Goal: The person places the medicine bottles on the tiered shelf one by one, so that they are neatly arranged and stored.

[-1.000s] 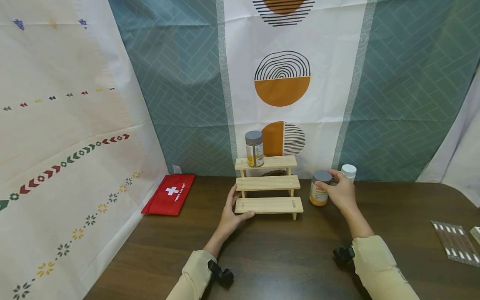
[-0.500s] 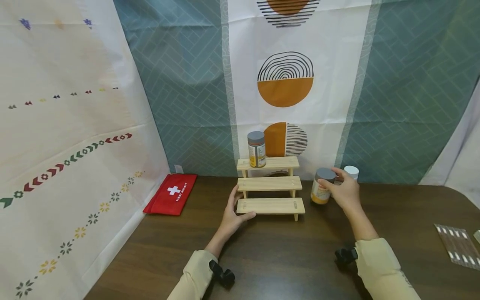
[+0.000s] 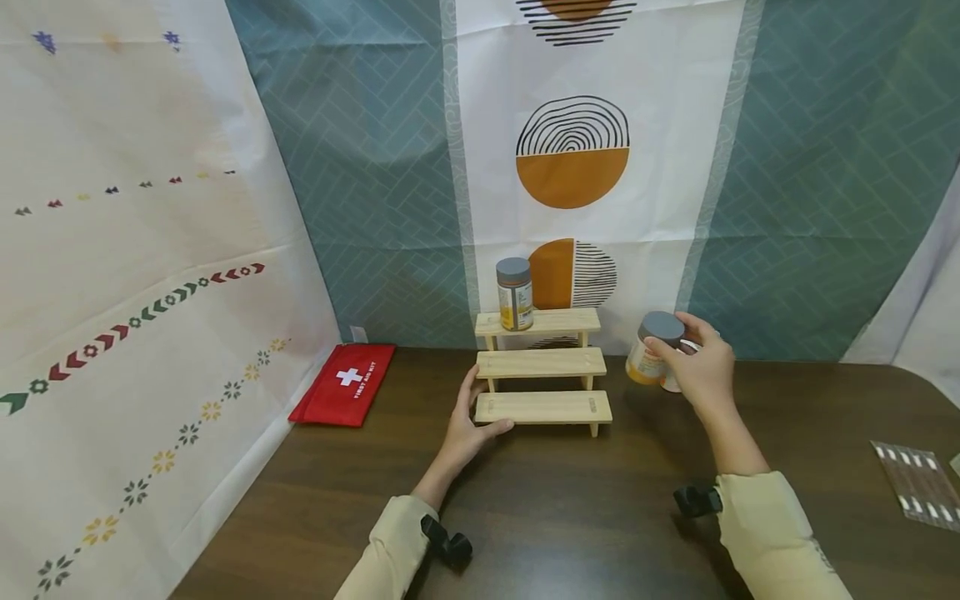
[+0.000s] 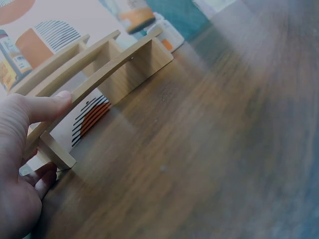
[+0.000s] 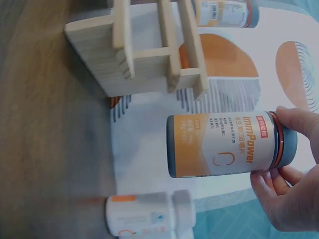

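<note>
My left hand (image 3: 461, 433) grips the left end of the three-step wooden stand (image 3: 543, 407), with the thumb over the lowest step's front edge. Pinched at its grey lid by my right hand (image 3: 703, 367) is an orange-and-white vitamin C bottle (image 5: 224, 144), raised above the table and slightly tilted to the right of the stand. A similar grey-lidded bottle (image 3: 515, 296) stands on the top step, toward its left end. Behind the right hand, a white-capped bottle (image 5: 142, 214) stands on the table, mostly hidden in the head view.
A red first aid kit pouch (image 3: 343, 385) lies on the dark wooden table (image 3: 570, 508) at the back left. A clear pack of cotton swabs (image 3: 917, 483) lies at the right. Patterned cloth (image 3: 360, 167) hangs close behind the stand.
My right hand has lifted the bottle off the table and tilted it, moving slightly up and right. My left hand keeps its hold on the stand.
</note>
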`<state>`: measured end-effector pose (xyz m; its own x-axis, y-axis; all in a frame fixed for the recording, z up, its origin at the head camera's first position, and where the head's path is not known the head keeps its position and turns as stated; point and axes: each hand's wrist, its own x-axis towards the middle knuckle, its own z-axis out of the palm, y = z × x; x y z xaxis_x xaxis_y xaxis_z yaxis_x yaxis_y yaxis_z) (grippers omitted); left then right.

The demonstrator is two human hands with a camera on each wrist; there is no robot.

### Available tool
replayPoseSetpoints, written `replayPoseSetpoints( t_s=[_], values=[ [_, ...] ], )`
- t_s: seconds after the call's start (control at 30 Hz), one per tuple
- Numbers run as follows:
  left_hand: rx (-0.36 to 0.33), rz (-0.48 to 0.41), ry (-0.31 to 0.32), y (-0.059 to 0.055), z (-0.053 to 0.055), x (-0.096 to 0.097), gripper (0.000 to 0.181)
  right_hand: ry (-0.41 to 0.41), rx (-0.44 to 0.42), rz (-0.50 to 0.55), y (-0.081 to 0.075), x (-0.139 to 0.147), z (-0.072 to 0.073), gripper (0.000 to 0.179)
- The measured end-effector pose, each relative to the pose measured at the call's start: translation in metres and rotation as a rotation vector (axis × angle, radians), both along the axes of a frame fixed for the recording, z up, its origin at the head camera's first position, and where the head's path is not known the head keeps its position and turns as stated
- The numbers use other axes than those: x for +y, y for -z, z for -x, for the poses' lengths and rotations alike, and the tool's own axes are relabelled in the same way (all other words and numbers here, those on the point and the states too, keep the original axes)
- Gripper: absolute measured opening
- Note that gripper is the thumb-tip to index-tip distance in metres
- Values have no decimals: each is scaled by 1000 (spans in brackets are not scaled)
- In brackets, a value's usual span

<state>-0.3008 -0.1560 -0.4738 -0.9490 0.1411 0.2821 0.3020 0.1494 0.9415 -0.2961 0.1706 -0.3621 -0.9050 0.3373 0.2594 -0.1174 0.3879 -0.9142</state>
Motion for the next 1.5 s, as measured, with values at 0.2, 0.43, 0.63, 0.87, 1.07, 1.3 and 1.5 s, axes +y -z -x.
replayPoseSetpoints(
  t_s=[0.2,0.43,0.63,0.87,1.07,1.3,1.5],
  values=[
    [-13,9,3,0,0,1,101,29,35,15,-12,-5,-3,65],
    [-15,9,-16,-1,-1,1,101,-42,98,8,-33,-19,5,67],
    [-16,4,-17,-2,0,0,101,-119,126,-19,-48,-37,22,64],
    [-20,6,-6,1,-1,0,101,-157,70,27,-56,-52,39,66],
    [-20,-13,3,2,-1,-1,102,-183,73,20,-57,-63,55,68],
    [-8,-18,8,1,-1,-1,101,-210,91,-23,-59,-77,67,65],
    [-6,-19,12,2,1,0,101,-232,87,-43,-59,-85,73,63]
  ],
)
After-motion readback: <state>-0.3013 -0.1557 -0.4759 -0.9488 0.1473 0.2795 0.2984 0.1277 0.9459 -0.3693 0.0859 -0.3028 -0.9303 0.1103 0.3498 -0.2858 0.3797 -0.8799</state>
